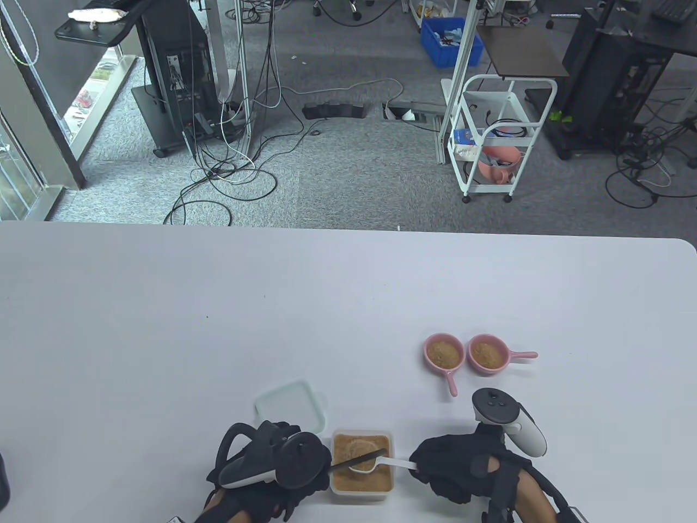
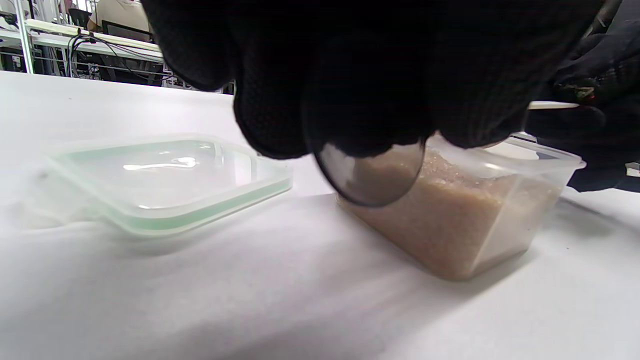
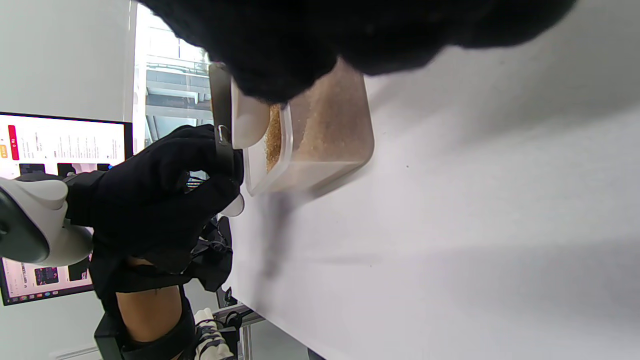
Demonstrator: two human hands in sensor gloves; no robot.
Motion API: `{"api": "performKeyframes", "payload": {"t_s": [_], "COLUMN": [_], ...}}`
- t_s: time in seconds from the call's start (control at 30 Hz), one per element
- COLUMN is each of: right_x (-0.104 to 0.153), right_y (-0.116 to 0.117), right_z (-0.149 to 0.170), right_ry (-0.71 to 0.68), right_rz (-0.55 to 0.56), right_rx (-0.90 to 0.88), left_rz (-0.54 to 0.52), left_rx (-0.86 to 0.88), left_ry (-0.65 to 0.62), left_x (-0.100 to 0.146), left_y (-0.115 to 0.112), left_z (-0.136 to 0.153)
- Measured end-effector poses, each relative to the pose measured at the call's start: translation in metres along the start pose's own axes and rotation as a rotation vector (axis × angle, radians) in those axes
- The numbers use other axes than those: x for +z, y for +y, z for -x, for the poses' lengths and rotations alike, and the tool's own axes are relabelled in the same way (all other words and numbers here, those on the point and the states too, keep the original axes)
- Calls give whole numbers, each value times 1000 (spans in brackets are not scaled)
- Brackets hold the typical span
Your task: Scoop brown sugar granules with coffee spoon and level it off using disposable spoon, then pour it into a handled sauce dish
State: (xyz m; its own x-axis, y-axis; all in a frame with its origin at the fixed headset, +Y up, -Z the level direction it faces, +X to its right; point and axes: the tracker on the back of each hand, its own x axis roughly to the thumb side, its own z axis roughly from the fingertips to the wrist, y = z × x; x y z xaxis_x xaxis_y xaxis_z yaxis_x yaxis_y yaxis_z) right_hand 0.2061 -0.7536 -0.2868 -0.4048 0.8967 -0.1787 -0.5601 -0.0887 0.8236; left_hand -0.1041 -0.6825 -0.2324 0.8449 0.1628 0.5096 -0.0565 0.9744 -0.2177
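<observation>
From above, the tub of brown sugar sits at the near edge of the desk, between both hands so each can reach over it. The right hand pinches the handle of the white spoon, its bowl poised over the sugar. The left hand grips a dark spoon laid across that bowl, which I take to be scraping the heap flat so the spill falls back into the tub. The lid lies at ten o'clock from the tub, out of the way. Two pink dishes, already holding sugar, wait at one o'clock.

At the left wrist, the left hand's fingers curl over a clear rounded spoon end in front of the tub; the lid lies to its nine o'clock.

At the right wrist, tilted sideways, the white spoon carries sugar at the tub's rim, and the left hand clamps the dark handle against it.
</observation>
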Motion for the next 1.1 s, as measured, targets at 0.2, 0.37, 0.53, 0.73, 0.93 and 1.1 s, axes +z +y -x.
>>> {"api": "performKeyframes", "payload": {"t_s": [0.2, 0.37, 0.53, 0.73, 0.93, 1.1], "right_x": [0, 0, 0, 0, -1, -1], "right_y": [0, 0, 1, 1, 2, 2], "right_z": [0, 0, 0, 0, 0, 0], "right_ry": [-1, -2, -4, -4, -3, -1], "right_rz": [-2, -6, -10, -15, -21, -22], "right_rx": [1, 0, 0, 0, 2, 6], "left_rz": [-3, -5, -5, -7, -8, -9], "left_rx": [-5, -8, -13, -21, -26, -31], "left_ry": [10, 20, 31, 42, 46, 52], "left_x": [0, 0, -1, -1, -2, -2], "left_y": [0, 0, 0, 1, 1, 1], "left_z": [2, 4, 6, 8, 9, 10]}}
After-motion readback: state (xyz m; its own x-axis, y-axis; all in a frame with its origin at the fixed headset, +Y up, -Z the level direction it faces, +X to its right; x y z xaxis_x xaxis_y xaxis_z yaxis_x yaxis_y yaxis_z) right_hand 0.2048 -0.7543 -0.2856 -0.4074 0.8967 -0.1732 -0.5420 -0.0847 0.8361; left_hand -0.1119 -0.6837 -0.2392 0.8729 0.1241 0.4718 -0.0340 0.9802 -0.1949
